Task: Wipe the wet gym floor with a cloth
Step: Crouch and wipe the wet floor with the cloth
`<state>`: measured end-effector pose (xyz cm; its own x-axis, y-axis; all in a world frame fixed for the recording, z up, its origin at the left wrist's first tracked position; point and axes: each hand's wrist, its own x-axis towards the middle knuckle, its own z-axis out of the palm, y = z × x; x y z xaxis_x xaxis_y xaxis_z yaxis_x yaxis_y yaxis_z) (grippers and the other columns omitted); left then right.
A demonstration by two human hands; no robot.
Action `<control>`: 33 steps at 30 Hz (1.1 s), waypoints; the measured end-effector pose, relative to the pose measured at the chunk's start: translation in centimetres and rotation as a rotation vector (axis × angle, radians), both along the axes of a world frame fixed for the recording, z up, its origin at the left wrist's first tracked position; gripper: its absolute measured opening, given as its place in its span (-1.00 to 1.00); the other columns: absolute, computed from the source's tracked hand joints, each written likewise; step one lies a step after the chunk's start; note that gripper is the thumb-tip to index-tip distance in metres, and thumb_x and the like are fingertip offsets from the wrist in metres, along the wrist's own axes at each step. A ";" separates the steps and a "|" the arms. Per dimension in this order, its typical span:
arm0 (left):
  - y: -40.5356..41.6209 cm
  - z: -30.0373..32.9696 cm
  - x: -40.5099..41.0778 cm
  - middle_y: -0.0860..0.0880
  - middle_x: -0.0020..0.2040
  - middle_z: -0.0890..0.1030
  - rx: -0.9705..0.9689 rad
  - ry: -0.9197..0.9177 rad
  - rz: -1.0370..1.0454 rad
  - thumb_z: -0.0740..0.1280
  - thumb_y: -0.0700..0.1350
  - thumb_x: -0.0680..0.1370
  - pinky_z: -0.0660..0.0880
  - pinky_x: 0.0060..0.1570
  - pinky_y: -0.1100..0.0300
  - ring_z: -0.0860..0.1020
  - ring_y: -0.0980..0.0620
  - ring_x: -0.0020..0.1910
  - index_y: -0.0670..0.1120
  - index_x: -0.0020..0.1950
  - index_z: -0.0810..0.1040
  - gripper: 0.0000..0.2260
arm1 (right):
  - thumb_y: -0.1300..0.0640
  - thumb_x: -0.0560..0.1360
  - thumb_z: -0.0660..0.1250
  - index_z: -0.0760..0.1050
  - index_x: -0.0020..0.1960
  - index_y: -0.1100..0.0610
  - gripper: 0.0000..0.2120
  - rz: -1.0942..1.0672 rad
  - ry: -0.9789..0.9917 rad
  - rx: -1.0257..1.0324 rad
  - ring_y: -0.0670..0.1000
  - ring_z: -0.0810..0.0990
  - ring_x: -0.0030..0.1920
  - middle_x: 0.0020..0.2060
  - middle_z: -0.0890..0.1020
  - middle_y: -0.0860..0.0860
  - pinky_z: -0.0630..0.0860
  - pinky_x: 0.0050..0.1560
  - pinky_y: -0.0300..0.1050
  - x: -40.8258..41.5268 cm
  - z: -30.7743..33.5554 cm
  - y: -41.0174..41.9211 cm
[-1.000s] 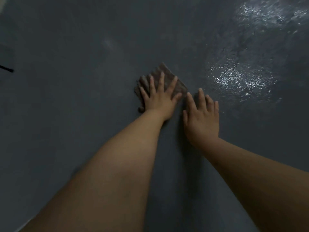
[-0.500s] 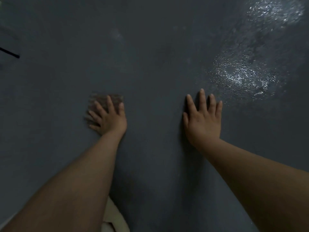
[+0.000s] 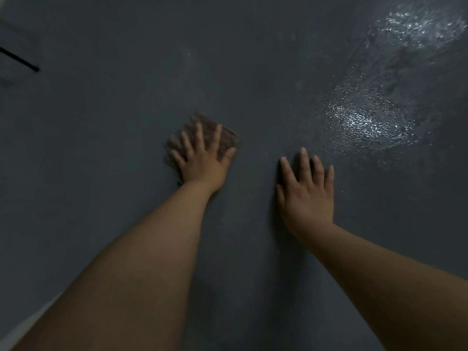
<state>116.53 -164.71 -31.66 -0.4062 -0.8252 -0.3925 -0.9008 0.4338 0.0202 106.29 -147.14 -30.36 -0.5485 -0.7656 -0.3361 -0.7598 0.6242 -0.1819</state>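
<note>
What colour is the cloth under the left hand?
Brownish, with a faint ribbed texture, blurred here. The cloth shows in the head view, pressed under the left hand.

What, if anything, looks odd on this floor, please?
A glistening wet patch remains on the floor, right of the cloth under the left hand. The right hand rests flat beside it.

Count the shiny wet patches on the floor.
2: one wet patch up and right of the right hand, another at the top right corner. Dim light may hide more.

Left hand [image 3: 202,163] flat on brown cloth [image 3: 225,139]; right hand [image 3: 307,196] flat on floor [image 3: 101,148].
</note>
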 end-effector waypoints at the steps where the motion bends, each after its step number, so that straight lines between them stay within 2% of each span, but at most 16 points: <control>1: -0.7 -0.1 1.0 0.01 0.56 -0.21 -0.002 0.001 0.103 -0.03 0.30 0.57 -0.20 0.37 -0.31 -0.23 -0.20 0.51 0.22 0.53 -0.14 -0.43 | -0.11 0.62 -0.07 -0.11 0.55 -0.07 -0.47 0.006 -0.014 0.014 0.17 -0.20 0.52 0.54 -0.17 0.10 -0.38 0.41 0.11 0.1 0.1 0.1; 6: 0.0 0.2 7.0 -0.04 0.56 -0.19 -0.013 -0.012 0.621 -0.05 0.29 0.58 -0.16 0.41 -0.26 -0.19 -0.19 0.52 0.18 0.54 -0.10 -0.43 | -0.11 0.62 -0.05 -0.14 0.55 -0.09 -0.46 -0.002 -0.055 0.044 0.16 -0.21 0.52 0.54 -0.20 0.08 -0.35 0.43 0.11 0.1 0.8 1.0; 10: 5.7 0.1 7.6 -0.13 0.56 -0.12 -0.044 0.004 0.714 0.00 0.23 0.59 -0.17 0.41 -0.23 -0.14 -0.26 0.51 0.10 0.56 -0.03 -0.44 | -0.10 0.62 -0.05 -0.14 0.55 -0.07 -0.45 -0.030 -0.059 0.039 0.14 -0.19 0.52 0.54 -0.18 0.08 -0.34 0.43 0.10 0.2 0.9 2.3; 12: 10.3 0.0 6.0 -0.20 0.55 -0.02 -0.050 0.014 0.579 0.05 0.21 0.59 -0.10 0.39 -0.29 -0.06 -0.32 0.50 0.06 0.55 0.08 -0.45 | -0.11 0.62 -0.04 -0.14 0.55 -0.07 -0.45 -0.062 -0.062 0.041 0.13 -0.19 0.52 0.54 -0.17 0.08 -0.35 0.42 0.08 0.4 0.9 2.9; 14: 15.2 0.0 4.1 -0.28 0.47 0.23 -0.065 0.077 0.239 0.08 0.21 0.53 0.09 0.31 -0.37 0.16 -0.41 0.42 0.01 0.47 0.32 -0.45 | -0.11 0.62 -0.03 -0.14 0.55 -0.07 -0.44 -0.118 -0.055 0.044 0.12 -0.18 0.52 0.54 -0.17 0.08 -0.34 0.42 0.07 0.7 0.8 3.5; 16: 17.7 0.2 3.0 -0.26 0.41 0.36 0.029 0.070 -0.078 0.06 0.23 0.46 0.13 0.30 -0.33 0.26 -0.38 0.37 0.07 0.41 0.37 -0.44 | -0.10 0.62 -0.02 -0.14 0.55 -0.06 -0.44 -0.197 -0.047 0.053 0.12 -0.18 0.52 0.54 -0.18 0.07 -0.31 0.44 0.08 1.0 0.7 4.3; 19: 15.5 -0.2 2.9 -0.17 0.46 0.31 0.062 0.065 -0.395 0.00 0.28 0.45 0.08 0.34 -0.30 0.24 -0.34 0.41 0.17 0.44 0.32 -0.43 | -0.08 0.62 0.00 -0.12 0.55 -0.05 -0.44 -0.291 -0.047 0.057 0.12 -0.16 0.52 0.54 -0.17 0.07 -0.27 0.46 0.08 1.4 0.6 5.3; 21: 12.3 -0.6 3.7 -0.13 0.54 0.10 -0.034 0.032 -0.599 -0.09 0.32 0.47 -0.01 0.38 -0.30 0.09 -0.31 0.48 0.21 0.50 0.12 -0.41 | -0.08 0.62 0.01 -0.10 0.55 -0.05 -0.44 -0.309 -0.047 0.042 0.13 -0.14 0.52 0.54 -0.16 0.06 -0.28 0.45 0.07 1.9 0.6 6.0; 22: 10.6 -0.7 4.0 -0.10 0.57 -0.06 -0.035 0.011 -0.613 -0.11 0.32 0.50 -0.10 0.40 -0.27 -0.05 -0.28 0.51 0.22 0.51 -0.03 -0.41 | -0.08 0.62 0.01 -0.09 0.55 -0.06 -0.44 -0.314 -0.045 0.041 0.13 -0.14 0.52 0.54 -0.16 0.06 -0.28 0.45 0.06 2.1 0.6 6.4; 24: 7.8 -0.6 4.9 -0.08 0.56 -0.21 -0.025 -0.005 -0.375 -0.04 0.28 0.56 -0.20 0.42 -0.22 -0.21 -0.26 0.51 0.19 0.52 -0.16 -0.42 | -0.08 0.62 0.00 -0.10 0.55 -0.06 -0.45 -0.320 -0.039 0.057 0.12 -0.15 0.52 0.54 -0.16 0.06 -0.28 0.46 0.06 2.7 0.5 7.1; 29: 5.3 -0.4 9.2 -0.12 0.56 -0.13 -0.063 0.035 0.315 0.01 0.24 0.59 -0.18 0.41 -0.25 -0.16 -0.26 0.51 0.14 0.55 -0.04 -0.44 | -0.09 0.62 -0.01 -0.10 0.55 -0.05 -0.45 -0.344 -0.040 0.060 0.11 -0.16 0.52 0.54 -0.18 0.06 -0.28 0.46 0.04 4.4 0.5 8.3; 33: 10.0 -0.3 10.3 -0.15 0.56 -0.12 -0.039 0.085 0.581 0.02 0.21 0.60 -0.18 0.40 -0.25 -0.17 -0.27 0.51 0.10 0.56 -0.02 -0.44 | -0.08 0.62 -0.01 -0.09 0.55 -0.05 -0.45 -0.361 -0.052 0.044 0.10 -0.17 0.52 0.54 -0.19 0.06 -0.28 0.46 0.03 5.8 0.4 9.5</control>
